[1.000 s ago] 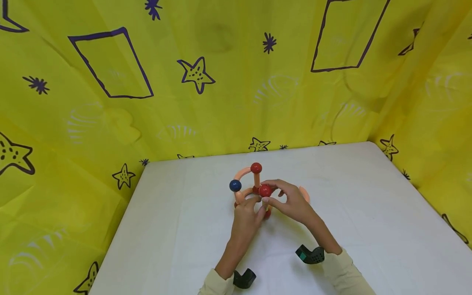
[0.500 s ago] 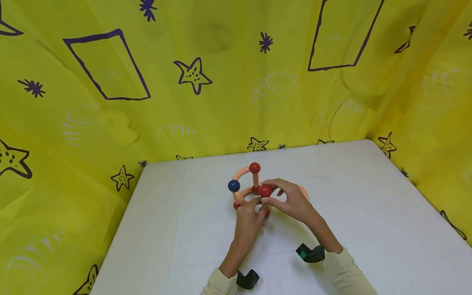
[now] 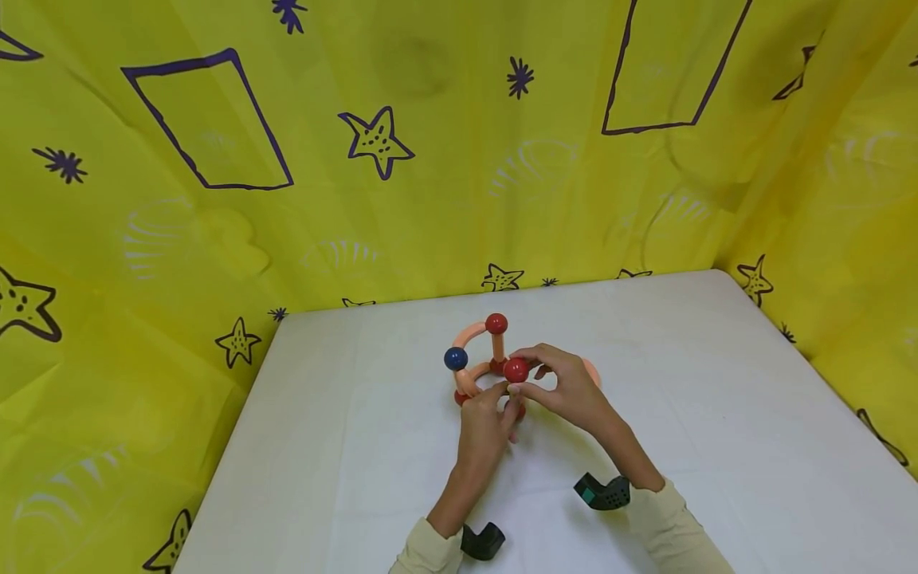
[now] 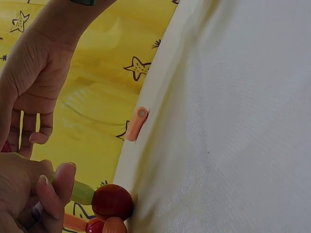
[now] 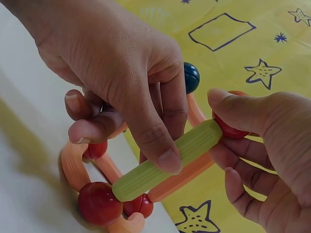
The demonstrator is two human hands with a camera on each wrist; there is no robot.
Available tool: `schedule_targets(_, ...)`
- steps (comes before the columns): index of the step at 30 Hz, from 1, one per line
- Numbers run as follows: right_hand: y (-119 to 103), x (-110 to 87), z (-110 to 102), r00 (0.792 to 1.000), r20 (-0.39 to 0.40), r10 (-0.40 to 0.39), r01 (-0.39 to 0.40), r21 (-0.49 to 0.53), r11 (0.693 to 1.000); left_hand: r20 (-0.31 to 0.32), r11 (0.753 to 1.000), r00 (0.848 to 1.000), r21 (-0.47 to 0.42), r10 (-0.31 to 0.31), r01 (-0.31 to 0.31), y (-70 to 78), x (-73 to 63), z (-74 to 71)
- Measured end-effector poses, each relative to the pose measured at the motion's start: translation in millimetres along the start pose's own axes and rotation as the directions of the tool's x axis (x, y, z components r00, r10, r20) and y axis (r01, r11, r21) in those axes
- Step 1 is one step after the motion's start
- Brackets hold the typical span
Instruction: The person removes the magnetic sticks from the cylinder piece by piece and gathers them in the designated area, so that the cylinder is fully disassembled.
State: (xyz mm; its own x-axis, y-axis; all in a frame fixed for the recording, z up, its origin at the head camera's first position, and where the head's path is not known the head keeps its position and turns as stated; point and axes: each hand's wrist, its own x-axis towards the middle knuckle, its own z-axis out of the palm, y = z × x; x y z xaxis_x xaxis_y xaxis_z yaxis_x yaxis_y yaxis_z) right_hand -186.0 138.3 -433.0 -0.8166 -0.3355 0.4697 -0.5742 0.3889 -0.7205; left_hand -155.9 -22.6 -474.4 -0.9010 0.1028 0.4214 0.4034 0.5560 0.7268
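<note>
A frame of sticks and balls stands on the white table [image 3: 308,446]. It has curved orange sticks [image 5: 74,167], a blue ball [image 3: 455,359] and several red balls. My left hand [image 3: 482,430] pinches a straight light-green stick [image 5: 138,183] between thumb and fingers. That stick rises from a low red ball [image 5: 99,204] at the frame's near corner. With thumb and fingertips my right hand [image 3: 570,387] holds another red ball [image 3: 515,370] at the stick's top end. A straight orange stick [image 3: 498,347] stands behind, topped by a red ball [image 3: 496,324].
A loose curved orange stick [image 3: 591,372] lies just beyond my right hand. Yellow patterned cloth [image 3: 430,215] hangs behind the table and along both sides. Black camera mounts [image 3: 602,492] stick out from both wrists.
My left hand has shifted slightly right along the front of the frame, its fingers still on the green stick. The right hand stays at the red ball, and the head view has tilted slightly.
</note>
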Motion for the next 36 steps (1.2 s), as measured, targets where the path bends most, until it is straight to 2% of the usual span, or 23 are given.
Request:
schedule_targets(9,0,-1.0,2,0.999,-0.049,-0.023,0.021,-0.036,0.999,0.019,1.000,0.999,0.002,-0.029,0.029,2.0,0.5,-0.2)
schedule_targets(16,5,-1.5,1,0.987,-0.141,0.076,-0.072,0.033,0.997,0.055,0.997,0.996,-0.010,-0.071,0.071,2.0,0.4,-0.4)
schedule_targets(22,6,-0.4,1,0.983,-0.142,0.116,-0.110,0.052,0.993,0.052,0.998,0.996,-0.005,-0.067,0.068,1.7,0.2,-1.2)
schedule_targets(25,-7,2.5,-2,0.978,-0.154,0.137,-0.130,0.052,0.990,0.050,0.998,0.997,-0.007,-0.062,0.062,1.2,0.3,-1.1)
schedule_targets(27,-6,3.8,-4,0.973,-0.168,0.159,-0.152,0.051,0.987,0.049,0.998,0.997,-0.001,-0.056,0.056,1.1,0.8,-0.6)
schedule_targets(29,-3,4.5,-5,0.966,-0.180,0.184,-0.177,0.055,0.983,0.051,0.998,0.997,0.003,-0.057,0.057,0.7,0.5,-0.7)
schedule_targets(32,25,4.2,-4,0.953,-0.191,0.236,-0.225,0.078,0.971,0.056,0.998,0.997,0.008,-0.060,0.060,0.7,0.7,-0.6)
schedule_targets(36,46,8.6,-7,0.933,-0.191,0.305,-0.291,0.102,0.951,0.053,0.998,0.997,0.010,-0.056,0.056,1.0,0.9,-1.2)
